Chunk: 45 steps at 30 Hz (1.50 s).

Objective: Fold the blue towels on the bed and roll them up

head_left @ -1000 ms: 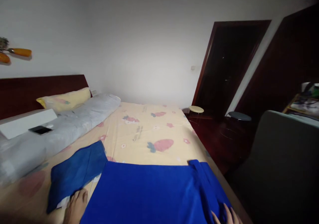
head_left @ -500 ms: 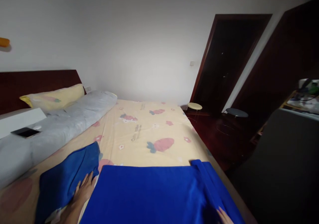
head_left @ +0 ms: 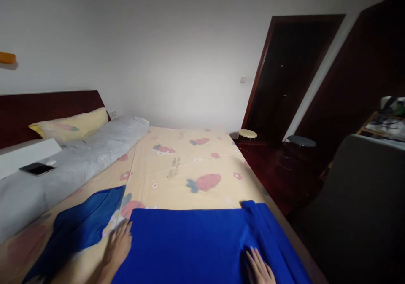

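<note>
A smooth bright blue cloth [head_left: 186,242] lies flat across the near part of the bed, its far edge straight. On its right side a long folded strip [head_left: 264,233] runs toward me. My left hand [head_left: 120,242] is open, fingers extended, at the cloth's left edge. My right hand [head_left: 261,268] rests open on the cloth beside the folded strip, fingers stretched forward. Left of my left hand lies a darker, creased blue piece of fabric [head_left: 90,216]. Whether it joins the bright cloth is hidden.
The bed's cream sheet [head_left: 190,162] has a strawberry print. On the left are a grey rolled quilt [head_left: 95,143], a yellow pillow [head_left: 72,126], a white box [head_left: 28,155] and a phone [head_left: 37,168]. Two round stools, one cream [head_left: 247,133], one dark [head_left: 301,141], stand right.
My left hand has moved right, off the darker fabric to the bright cloth's left edge. That darker fabric now lies lower and flatter. My right hand has slid forward and left.
</note>
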### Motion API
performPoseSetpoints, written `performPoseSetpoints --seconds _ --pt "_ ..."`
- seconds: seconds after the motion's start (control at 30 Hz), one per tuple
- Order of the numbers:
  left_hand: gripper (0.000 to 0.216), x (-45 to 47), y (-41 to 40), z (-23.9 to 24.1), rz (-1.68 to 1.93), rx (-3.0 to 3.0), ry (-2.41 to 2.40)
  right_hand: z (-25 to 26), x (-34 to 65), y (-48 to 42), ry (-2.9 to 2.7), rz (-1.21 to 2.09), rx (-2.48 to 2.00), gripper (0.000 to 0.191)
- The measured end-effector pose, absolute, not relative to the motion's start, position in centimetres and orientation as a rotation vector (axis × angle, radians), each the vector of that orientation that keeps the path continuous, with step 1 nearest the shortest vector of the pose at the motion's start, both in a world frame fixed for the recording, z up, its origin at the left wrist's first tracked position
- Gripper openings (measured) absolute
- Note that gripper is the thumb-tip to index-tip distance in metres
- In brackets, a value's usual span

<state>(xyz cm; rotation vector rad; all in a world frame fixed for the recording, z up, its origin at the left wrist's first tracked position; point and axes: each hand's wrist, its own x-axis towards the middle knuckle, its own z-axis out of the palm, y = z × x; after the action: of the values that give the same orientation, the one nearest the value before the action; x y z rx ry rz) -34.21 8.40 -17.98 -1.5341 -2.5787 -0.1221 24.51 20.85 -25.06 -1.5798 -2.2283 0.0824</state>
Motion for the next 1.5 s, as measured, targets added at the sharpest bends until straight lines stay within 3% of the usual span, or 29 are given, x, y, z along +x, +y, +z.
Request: performPoseSetpoints --seconds 0.13,0.33,1.03,1.13,1.27,1.5 --pt "0.058 -29.3 12.7 -18.9 -0.165 -1.671 -2.684 -24.5 21.7 26.0 -2.208 0.116 -1.542 0.063" --pt "0.06 -29.6 13.3 -20.1 -0.082 -1.566 -2.79 -23.9 20.0 32.1 -2.227 0.094 -1.696 0.075" --pt "0.061 -35.3 13.1 -20.2 -0.044 -1.475 -2.843 -23.4 18.6 34.6 -2.241 0.245 -1.826 0.073" --pt "0.059 -35.5 13.8 -18.9 0.002 -1.476 -2.881 -22.7 19.1 33.4 -2.239 0.39 -1.744 0.069" --pt "0.058 -33.1 13.5 -17.5 0.023 -1.238 -2.865 -23.7 21.2 27.7 -2.172 0.307 -1.607 0.07" --pt "0.061 -27.2 3.9 -21.6 0.049 -1.243 -2.811 -25.9 24.4 20.0 -2.082 0.208 -1.583 0.066"
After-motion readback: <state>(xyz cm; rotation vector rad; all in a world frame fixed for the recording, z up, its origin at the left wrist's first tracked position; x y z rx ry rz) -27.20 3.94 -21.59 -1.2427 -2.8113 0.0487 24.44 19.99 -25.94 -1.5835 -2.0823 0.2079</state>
